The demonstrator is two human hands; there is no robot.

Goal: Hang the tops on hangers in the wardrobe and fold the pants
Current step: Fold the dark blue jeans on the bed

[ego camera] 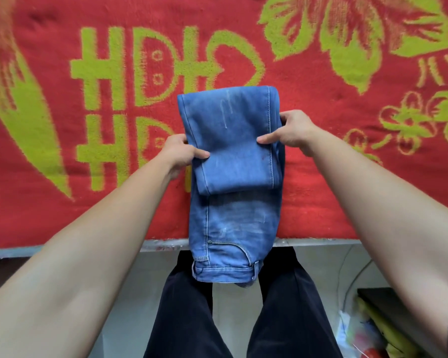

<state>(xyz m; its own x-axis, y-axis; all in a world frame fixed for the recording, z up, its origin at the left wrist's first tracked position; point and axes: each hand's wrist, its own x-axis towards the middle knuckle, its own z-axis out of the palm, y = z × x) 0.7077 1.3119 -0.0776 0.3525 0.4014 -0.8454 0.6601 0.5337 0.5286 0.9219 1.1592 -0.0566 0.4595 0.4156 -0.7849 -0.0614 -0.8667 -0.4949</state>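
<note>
Jeans lie half-folded on the red blanket, the folded-over layer pinched at its side edges by the left hand and right hand. Below the fingers, the waistband overhangs the edge; its weight could drag the fold askew if either pinch loosens.

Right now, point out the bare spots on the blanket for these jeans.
Bare red blanket lies left of the jeans over the green lettering, and right of them toward the flowers. Crowded: the middle, where left hand and right hand grip the jeans.

Likely home bedroom: red patterned blanket over bed edge, pale floor below.
</note>
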